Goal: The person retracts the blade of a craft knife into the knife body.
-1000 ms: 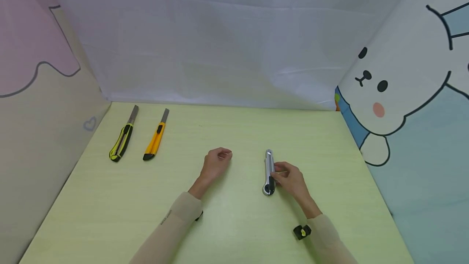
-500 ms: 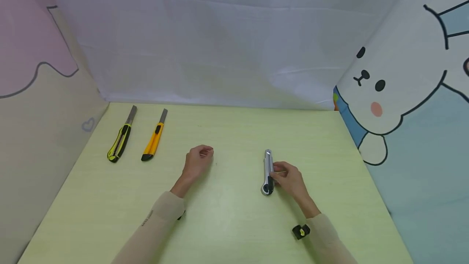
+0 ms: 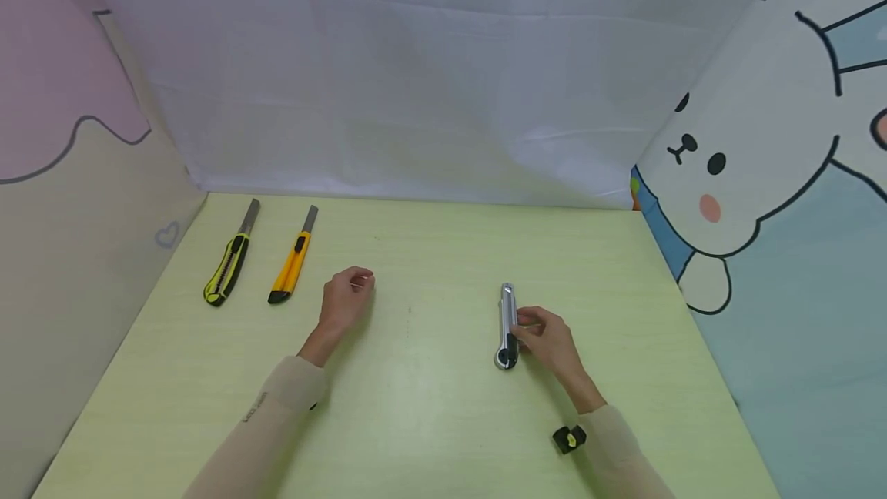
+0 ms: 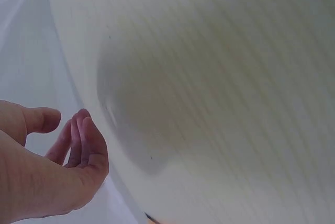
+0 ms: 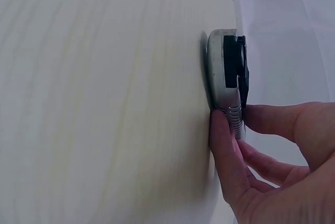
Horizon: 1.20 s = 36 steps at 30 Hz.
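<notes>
A silver utility knife with a black slider and end (image 3: 508,306) lies on the pale yellow-green table, right of the middle. My right hand (image 3: 550,337) pinches its side between thumb and fingers. Seen from the right wrist, the knife's black-and-silver end (image 5: 222,72) stands just past the fingertips, close to the tabletop. My left hand (image 3: 346,300) is over the table with nothing in it, fingers loosely bent. In the left wrist view, its thumb (image 4: 44,120) and fingertips are apart. Nearest to it is a yellow snap-off utility knife (image 3: 291,264), blade out.
A green-and-black utility knife (image 3: 228,268), blade exposed, lies left of the yellow one. A small black device (image 3: 570,439) is by the right sleeve. A white cloth wall (image 3: 416,98) closes off the back, and printed panels flank the table (image 3: 430,422).
My left hand has moved left across the table, closer to the yellow utility knife. My right hand and the silver knife have stayed in place.
</notes>
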Tool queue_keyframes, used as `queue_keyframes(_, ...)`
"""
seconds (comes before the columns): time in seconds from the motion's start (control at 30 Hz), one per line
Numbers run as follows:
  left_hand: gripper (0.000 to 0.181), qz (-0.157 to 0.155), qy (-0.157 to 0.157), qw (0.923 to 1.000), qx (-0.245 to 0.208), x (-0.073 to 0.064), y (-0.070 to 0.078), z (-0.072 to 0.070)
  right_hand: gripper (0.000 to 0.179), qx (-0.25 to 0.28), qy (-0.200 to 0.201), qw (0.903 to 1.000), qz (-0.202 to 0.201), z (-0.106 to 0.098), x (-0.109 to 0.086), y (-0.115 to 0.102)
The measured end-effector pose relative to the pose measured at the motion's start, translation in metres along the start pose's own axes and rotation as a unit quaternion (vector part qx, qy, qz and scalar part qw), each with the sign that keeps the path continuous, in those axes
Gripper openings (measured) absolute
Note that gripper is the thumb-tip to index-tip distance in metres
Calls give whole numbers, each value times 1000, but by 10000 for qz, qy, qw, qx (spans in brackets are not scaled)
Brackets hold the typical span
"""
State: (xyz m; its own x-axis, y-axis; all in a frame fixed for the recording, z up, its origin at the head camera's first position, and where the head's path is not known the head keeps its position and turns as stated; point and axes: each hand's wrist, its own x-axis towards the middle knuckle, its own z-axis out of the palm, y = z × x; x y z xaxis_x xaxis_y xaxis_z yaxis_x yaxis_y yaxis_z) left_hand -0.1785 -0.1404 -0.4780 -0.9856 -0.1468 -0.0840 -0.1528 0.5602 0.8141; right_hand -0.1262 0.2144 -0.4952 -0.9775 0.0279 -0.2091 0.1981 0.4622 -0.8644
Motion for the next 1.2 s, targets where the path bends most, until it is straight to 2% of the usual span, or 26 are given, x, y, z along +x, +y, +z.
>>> queue_keyframes(0.7, 29, -102, 439, 9978, 483, 22, -19, -46, 34, 49, -14, 10000, -13, 0, -1, -1)
queue_keyframes(1.2, 31, -226, 975, 9927, 670, 34, -30, -73, 33, -16, 11, 10000, -41, 2, -1, -1)
